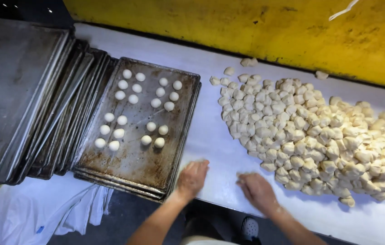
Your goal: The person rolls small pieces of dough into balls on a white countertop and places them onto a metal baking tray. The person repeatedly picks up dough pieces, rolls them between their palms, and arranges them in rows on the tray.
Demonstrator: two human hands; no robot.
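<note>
Two of my hands lay palm-down on the white table (210, 136), left hand (192, 178) and right hand (257, 190) cupped, fingers together, dough under them hidden, dough-piece heap (319, 136) just right, baking tray (138, 159) with dough balls (133, 113) left, yellow wall (247, 27) behind.

No packages, labels, signs or screens are showing anywhere in this view, on the work surface or around it.

Yellow wall (256, 31) behind white worktop (215, 136), dark floor (124, 218) below, white cloth (42, 213) at btm left.
</note>
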